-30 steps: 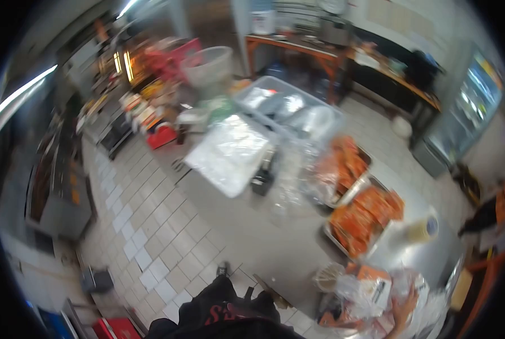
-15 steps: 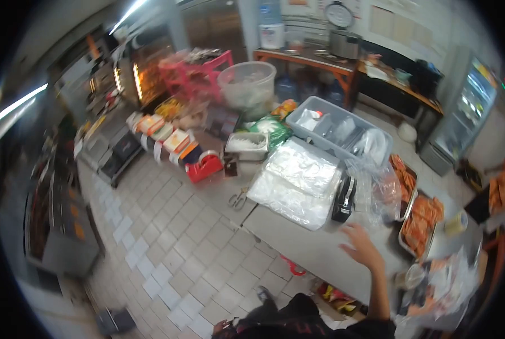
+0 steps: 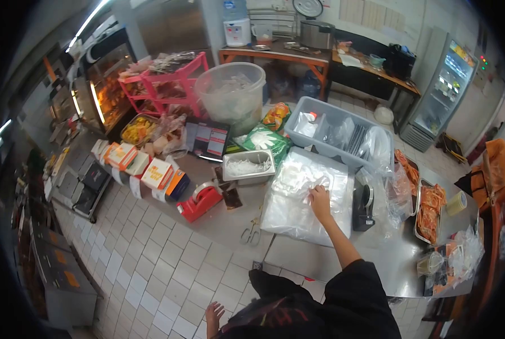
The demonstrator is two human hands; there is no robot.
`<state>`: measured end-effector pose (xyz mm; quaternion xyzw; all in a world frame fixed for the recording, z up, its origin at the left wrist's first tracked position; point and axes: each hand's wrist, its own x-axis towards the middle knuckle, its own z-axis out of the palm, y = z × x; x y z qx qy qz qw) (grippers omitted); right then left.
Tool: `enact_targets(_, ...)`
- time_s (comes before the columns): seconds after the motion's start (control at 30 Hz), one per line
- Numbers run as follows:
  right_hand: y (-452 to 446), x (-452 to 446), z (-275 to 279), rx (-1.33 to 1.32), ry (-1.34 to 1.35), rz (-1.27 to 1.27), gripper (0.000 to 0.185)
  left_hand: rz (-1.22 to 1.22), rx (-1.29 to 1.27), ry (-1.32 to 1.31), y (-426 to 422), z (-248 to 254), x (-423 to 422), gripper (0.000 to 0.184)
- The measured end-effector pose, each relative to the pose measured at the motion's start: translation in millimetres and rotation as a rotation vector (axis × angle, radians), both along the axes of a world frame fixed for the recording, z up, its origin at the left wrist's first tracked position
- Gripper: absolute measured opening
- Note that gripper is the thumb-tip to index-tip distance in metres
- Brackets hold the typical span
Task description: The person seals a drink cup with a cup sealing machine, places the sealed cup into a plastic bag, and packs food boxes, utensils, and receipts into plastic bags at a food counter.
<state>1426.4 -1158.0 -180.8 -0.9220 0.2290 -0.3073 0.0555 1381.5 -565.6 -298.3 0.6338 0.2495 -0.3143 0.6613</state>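
Note:
My right hand (image 3: 319, 201) reaches over the table onto a stack of transparent plastic bags (image 3: 289, 206). Its fingers are bent and drawn together on the crinkled top bag. Low beside my body, my left hand (image 3: 214, 311) hangs over the tiled floor with its fingers apart and nothing in them. Right of the stack stands a black upright device (image 3: 363, 210). Behind it is a grey divided bin (image 3: 334, 148) holding packaging and lids. To the left lie a red tape dispenser (image 3: 200, 202), scissors (image 3: 250, 234) and a metal tray (image 3: 249, 176) of white contents.
Trays of orange-coated meat (image 3: 430, 212) stand on the right, beside a roll of tape (image 3: 457, 202) and loose plastic. Cardboard boxes (image 3: 157, 173), a touchscreen (image 3: 207, 139) and a large plastic tub (image 3: 230, 93) line the left side. A table edge runs before my body.
My right hand has moved forward and left from above the table's front edge onto the plastic bags, and its spread fingers have drawn together. The camera view has shifted; my left hand shows more.

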Motion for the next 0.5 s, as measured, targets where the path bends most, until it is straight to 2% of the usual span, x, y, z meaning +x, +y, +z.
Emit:
enact_targets(0.07,-2.7,-4.0,3.2,0.200,0.122,0.015,0.026,-0.078,0.019,0.024,-25.4,17.6,34.7,0.041)
enact_targets(0.1,-0.8,-7.2,9.5,0.217,0.140,-0.006,0.026,-0.178,0.027,0.000,-39.8,31.8,53.5,0.038)
enact_targets(0.17,-8.5,0.5,37.3,0.521,0.325,-0.025,0.044,-0.308,0.036,-0.023,-68.2,50.9,96.7,0.036)
enact_targets(0.23,2.4,23.1,62.9,0.368,0.136,-0.108,0.068,-0.638,-0.017,-0.100,-93.3,63.6,134.3,0.031)
enact_targets(0.3,12.9,46.2,72.5,0.225,0.135,-0.010,0.076,-0.835,0.018,-0.140,-116.1,77.9,164.2,0.026)
enact_targets(0.33,6.9,55.9,39.3,0.164,0.185,0.072,0.073,-0.926,0.044,-0.168,-124.0,77.8,177.1,0.026)
enact_targets(0.37,16.5,62.4,36.9,0.015,0.290,-0.027,0.051,-1.025,0.083,-0.201,-131.4,81.4,187.1,0.026)
enact_targets(0.4,10.8,64.7,33.0,0.021,0.297,-0.060,0.051,-1.060,0.077,-0.195,-135.8,83.5,194.3,0.026)
enact_targets(0.47,-17.5,83.6,27.4,0.459,0.178,0.093,0.028,-1.148,0.103,-0.206,-139.7,89.4,205.7,0.027)
enact_targets(0.5,-23.6,88.6,53.1,0.688,0.025,0.045,0.025,-1.186,0.138,-0.181,-147.0,106.6,209.1,0.028)
